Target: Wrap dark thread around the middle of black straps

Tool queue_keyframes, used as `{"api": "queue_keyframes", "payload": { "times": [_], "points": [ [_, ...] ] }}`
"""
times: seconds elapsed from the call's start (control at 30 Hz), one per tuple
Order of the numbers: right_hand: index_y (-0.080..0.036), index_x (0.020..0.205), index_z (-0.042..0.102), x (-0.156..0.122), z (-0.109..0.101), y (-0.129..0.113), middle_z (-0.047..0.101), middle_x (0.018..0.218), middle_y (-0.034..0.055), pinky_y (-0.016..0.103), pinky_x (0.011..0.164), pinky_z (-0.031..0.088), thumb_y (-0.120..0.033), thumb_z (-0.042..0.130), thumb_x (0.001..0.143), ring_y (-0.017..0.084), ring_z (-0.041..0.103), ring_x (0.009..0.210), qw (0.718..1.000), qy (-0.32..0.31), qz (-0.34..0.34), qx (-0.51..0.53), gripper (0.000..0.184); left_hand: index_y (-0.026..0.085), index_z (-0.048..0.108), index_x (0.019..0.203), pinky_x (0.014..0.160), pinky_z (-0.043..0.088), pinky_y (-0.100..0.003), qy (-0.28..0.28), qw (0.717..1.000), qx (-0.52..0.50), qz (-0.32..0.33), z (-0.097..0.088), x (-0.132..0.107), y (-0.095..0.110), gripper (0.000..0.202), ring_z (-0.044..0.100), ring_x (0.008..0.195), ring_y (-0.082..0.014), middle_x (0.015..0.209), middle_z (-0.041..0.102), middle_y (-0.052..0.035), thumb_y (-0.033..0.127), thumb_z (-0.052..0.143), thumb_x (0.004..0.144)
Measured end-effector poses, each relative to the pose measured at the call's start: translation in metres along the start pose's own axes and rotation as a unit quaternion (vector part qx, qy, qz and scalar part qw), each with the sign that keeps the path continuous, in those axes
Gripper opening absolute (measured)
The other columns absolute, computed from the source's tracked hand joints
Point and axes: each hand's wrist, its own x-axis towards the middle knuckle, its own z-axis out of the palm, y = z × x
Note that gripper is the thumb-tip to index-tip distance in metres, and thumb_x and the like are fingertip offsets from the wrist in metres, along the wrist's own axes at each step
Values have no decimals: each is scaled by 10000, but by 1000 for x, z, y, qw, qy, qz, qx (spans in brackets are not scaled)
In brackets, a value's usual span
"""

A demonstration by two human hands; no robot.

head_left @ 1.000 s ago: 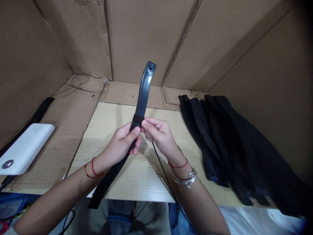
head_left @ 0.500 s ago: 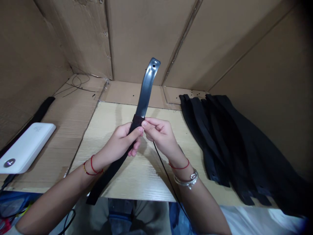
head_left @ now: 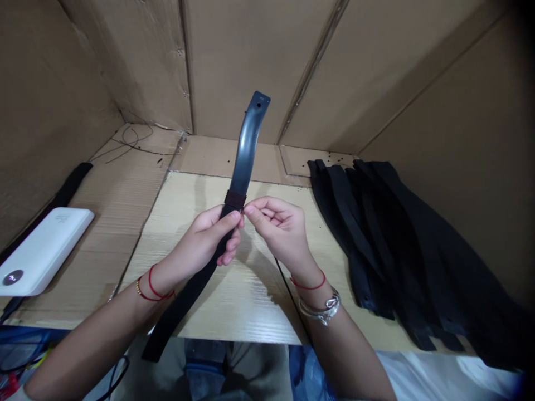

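My left hand [head_left: 217, 234] is wrapped round a long curved strip [head_left: 246, 147], whose upper part is bare, glossy dark metal or plastic with a hole near its tip. Below my thumb the strip's black covered part [head_left: 184, 306] runs down past the table edge. A band of dark cord winding [head_left: 235, 199] circles the strip just above that thumb. Beside the winding, my right hand [head_left: 280, 223] is closed in a pinch at the strip's right edge. A thin black cord [head_left: 288, 287] trails from under this hand toward the lap; its end at the fingertips is hidden.
Several black strips [head_left: 384, 239] lie heaped on the right. On the left are a white power bank [head_left: 48, 250], another black strip [head_left: 62, 192] and loose thin cord [head_left: 131, 142]. Cardboard walls [head_left: 246, 55] enclose the table [head_left: 200, 323] at the back and sides.
My right hand has moved slightly right, away from the winding, still pinching. The strip has turned a little, its tip shifting up and left. The hanging cord has shifted right.
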Motion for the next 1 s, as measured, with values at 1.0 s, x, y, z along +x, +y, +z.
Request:
{"api": "queue_keyframes", "payload": {
  "times": [1.0],
  "points": [
    [-177, 791, 660, -17, 20, 6, 644, 521, -46, 134, 322, 356, -143, 637, 887, 41, 520, 368, 958, 106, -216, -155, 105, 157, 511, 615, 308, 297, -141, 21, 1000, -4, -6, 6, -3, -3, 508, 453, 273, -71, 369, 388, 78, 569, 511, 912]
  ]
}}
